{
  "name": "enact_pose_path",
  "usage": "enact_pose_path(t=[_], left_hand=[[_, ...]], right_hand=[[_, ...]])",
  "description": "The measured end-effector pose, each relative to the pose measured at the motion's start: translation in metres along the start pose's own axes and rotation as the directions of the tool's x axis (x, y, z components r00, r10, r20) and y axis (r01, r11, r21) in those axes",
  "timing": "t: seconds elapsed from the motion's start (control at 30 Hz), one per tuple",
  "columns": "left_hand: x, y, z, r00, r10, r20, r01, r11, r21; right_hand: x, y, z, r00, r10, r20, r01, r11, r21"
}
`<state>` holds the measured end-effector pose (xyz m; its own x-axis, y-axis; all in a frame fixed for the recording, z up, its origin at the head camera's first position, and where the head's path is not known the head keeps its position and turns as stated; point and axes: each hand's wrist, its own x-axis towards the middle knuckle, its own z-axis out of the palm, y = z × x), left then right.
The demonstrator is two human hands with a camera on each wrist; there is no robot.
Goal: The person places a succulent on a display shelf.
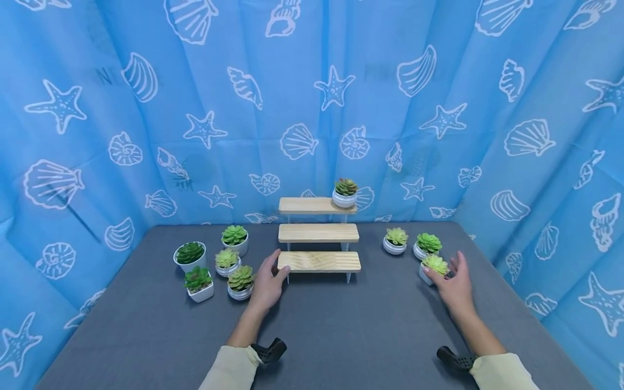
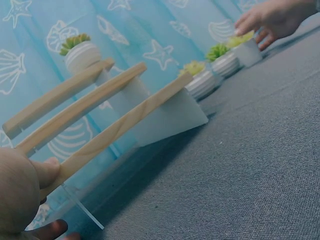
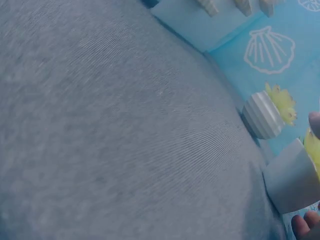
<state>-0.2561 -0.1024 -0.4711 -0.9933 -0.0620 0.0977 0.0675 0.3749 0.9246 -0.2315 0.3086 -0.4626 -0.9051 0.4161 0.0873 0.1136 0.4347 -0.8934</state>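
yellow-green potted succulent (image 1: 435, 264) between right thumb (image 1: 437, 278) and fingers (image 1: 461, 265)

Curtained booth: seashell curtains (image 1: 312, 119) around table (image 1: 370, 330)

The curtain (image 1: 302, 65) is bright blue, printed with white starfish and shells. The tablecloth (image 1: 351, 336) is slate grey, with fine lines of weave in the wrist views. The three-tier stand (image 1: 319, 262) has pale tan boards with darker wood grain. The top-tier succulent (image 1: 346, 187) is dark green tipped with red, and its pot (image 1: 343, 201) white with ribbed bands. The front right succulent (image 1: 435, 264) is yellow-green in a plain white pot (image 1: 425, 275); the leftmost succulent (image 1: 189, 252) is deep green. The sleeves (image 1: 231, 368) are cream, the wrist straps (image 1: 271, 351) black.
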Motion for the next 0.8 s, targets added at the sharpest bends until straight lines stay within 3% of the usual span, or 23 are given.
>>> enact_pose_path(t=[0.4,0.8], left_hand=[[0.003,0.0,0.002,1.0,-0.013,-0.005,0.013,1.0,0.01],[0.002,0.001,0.0,1.0,-0.03,0.002,0.03,1.0,0.004]], right_hand=[[-0.001,0.008,-0.003,0.999,-0.03,0.035,0.038,0.966,-0.255],[0.004,0.018,-0.004,0.999,-0.047,0.015,0.049,0.948,-0.316]])
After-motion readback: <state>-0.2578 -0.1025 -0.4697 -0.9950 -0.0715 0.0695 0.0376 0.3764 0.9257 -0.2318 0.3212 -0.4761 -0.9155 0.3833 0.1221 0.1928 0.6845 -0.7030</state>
